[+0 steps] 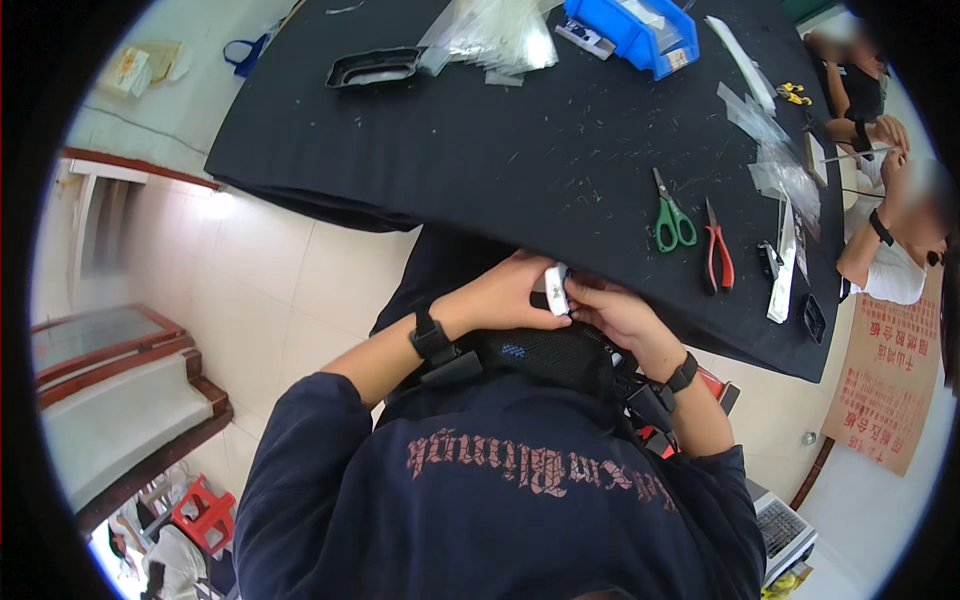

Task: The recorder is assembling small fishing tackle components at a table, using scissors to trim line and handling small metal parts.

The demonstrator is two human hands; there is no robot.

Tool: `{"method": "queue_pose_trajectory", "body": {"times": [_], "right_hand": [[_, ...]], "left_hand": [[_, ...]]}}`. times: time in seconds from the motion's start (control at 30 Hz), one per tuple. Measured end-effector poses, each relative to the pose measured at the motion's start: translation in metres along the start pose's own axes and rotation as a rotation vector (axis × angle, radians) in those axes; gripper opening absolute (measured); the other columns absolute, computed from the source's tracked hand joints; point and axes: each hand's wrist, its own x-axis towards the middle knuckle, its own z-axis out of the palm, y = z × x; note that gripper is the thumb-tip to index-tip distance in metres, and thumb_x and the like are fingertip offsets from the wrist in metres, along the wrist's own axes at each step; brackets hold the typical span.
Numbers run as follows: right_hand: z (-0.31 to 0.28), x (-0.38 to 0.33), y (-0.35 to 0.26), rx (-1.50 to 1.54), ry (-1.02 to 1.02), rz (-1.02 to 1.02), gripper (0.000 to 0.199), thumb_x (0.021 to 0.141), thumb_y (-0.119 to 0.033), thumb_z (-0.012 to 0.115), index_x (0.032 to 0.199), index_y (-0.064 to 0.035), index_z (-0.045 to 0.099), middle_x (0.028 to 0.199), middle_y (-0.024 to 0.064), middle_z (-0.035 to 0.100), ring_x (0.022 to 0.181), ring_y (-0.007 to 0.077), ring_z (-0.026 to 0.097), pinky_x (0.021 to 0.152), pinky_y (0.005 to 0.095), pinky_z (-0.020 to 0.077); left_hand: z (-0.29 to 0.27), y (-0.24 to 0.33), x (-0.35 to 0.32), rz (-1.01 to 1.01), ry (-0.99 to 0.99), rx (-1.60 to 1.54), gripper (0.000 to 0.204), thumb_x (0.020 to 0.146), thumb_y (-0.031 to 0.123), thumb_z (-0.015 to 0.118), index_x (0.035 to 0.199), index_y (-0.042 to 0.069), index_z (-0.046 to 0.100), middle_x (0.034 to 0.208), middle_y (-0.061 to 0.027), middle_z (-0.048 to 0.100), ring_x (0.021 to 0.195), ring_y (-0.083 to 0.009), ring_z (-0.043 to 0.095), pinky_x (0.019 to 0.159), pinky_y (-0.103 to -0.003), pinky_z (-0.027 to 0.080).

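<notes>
The white piece (556, 290), likely light and stiff, is aptly pinched endwise by the left hand (510, 293), the right hand (615, 314) unclear in grip.

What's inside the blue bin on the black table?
Pale, flat pieces show inside the blue bin, too unclear to identify. Whatever lies beneath them is covered, and the picture's upper edge cuts off the far end.

Dark-marked white piece (555, 284), green-handled scissors (672, 210), red-handled pliers (714, 232), blue bin (626, 40), black tablecloth (450, 140)
</notes>
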Motion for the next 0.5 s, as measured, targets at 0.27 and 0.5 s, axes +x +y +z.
{"method": "queue_pose_trajectory", "body": {"times": [0.27,0.5], "right_hand": [[-0.004,0.007,0.002,0.091,-0.041,0.175,0.019,0.096,-0.017,0.067,0.109,-0.0027,0.067,0.095,0.0062,0.066,0.086,0.014,0.064,0.081,0.0277,0.0546],[-0.01,0.005,0.0,0.177,-0.053,0.104,0.019,0.098,-0.017,0.065,0.109,-0.0014,0.066,0.096,0.0069,0.066,0.088,0.0159,0.065,0.082,0.03,0.0552]], "left_hand": [[-0.007,0.018,0.003,-0.228,-0.14,0.169,0.056,0.073,0.035,0.068,0.114,-0.003,0.061,0.103,-0.0269,0.069,0.096,-0.0444,0.066,0.086,-0.048,0.053],[-0.018,0.004,0.0,-0.311,-0.194,0.229,0.049,0.076,0.034,0.062,0.107,-0.004,0.062,0.094,-0.0264,0.07,0.089,-0.0425,0.068,0.079,-0.048,0.054]]}}
